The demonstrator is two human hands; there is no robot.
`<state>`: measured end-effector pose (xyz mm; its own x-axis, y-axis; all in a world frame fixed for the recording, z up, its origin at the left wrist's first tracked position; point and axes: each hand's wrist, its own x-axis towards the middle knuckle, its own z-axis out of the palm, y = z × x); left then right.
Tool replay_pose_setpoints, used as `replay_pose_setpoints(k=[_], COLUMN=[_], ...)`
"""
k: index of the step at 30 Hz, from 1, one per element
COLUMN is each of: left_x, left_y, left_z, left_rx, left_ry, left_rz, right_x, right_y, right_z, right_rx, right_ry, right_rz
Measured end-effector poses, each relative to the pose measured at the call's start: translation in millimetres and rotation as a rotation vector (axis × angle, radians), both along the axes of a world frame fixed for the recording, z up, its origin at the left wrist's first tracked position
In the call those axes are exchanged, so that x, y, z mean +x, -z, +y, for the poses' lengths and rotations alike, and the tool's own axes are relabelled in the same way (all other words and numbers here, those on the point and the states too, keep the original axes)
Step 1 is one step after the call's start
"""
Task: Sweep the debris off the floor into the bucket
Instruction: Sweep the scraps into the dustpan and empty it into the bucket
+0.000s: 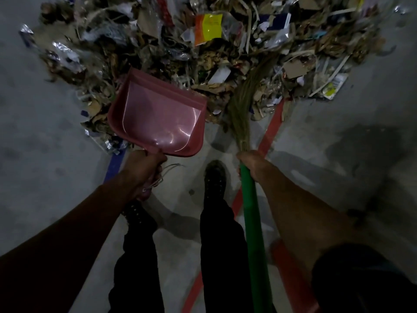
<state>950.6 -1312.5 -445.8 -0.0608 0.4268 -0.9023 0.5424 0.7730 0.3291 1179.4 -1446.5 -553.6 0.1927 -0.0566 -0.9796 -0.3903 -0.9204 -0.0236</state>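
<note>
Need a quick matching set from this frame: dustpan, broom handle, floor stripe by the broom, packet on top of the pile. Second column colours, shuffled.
Things:
1. dustpan
2. broom handle
3. floor stripe by the broom
4. packet on the pile

Colours:
A. green
B. yellow and orange
C. pink
D. red

Pairs: 1-C, 2-A, 3-D, 4-B

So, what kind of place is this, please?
Probably a warehouse or factory floor. The bare concrete floor carries a red line and a blue line, and the debris pile is mostly torn cardboard, strapping and plastic wrappers.
</note>
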Motion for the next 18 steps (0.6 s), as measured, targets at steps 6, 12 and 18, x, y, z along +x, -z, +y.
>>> replay_pose_setpoints(k=[6, 12, 18], left_x=[-43, -100, -165], left_y=[-18, -52, -90], left_z=[-7, -7, -1], left_rx=[0.006, -0.011, -0.016], left_ry=[0.010, 0.031, 0.052], left_rz=[-0.060, -0.138, -0.139], right_x=[-12, -63, -139], right_y=[-43, -112, -192], right_z=[-7, -30, -43], right_rx=[0.059, 0.044, 0.120], right_ry=[-0.262, -0.400, -0.435], right_rz=[-0.199, -0.424, -0.504])
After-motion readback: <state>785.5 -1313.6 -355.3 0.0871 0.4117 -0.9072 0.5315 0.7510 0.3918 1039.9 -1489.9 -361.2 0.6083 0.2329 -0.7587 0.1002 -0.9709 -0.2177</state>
